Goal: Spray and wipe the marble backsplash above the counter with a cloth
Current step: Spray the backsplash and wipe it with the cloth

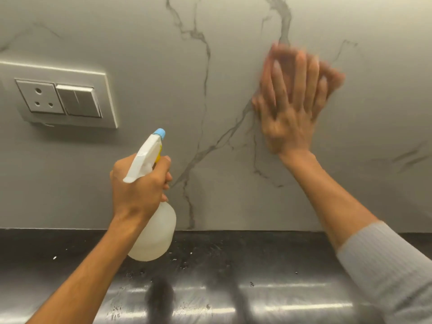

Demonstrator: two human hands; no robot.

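Note:
The marble backsplash (145, 54) is pale grey with dark veins and fills the upper view. My right hand (289, 106) lies flat against it at the upper right, fingers spread, pressing a pinkish cloth (332, 76) to the stone; hand and cloth are blurred by motion. Most of the cloth is hidden under the fingers. My left hand (138, 188) grips the neck of a translucent white spray bottle (154, 235) with a blue nozzle and yellow trigger, held in the air at lower centre, nozzle aimed at the wall.
A socket and switch plate (58, 99) is set in the backsplash at the left. Below runs a glossy black counter (233, 265) with light specks, meeting the wall along a straight edge. A grey ribbed sleeve (392, 272) covers my right forearm.

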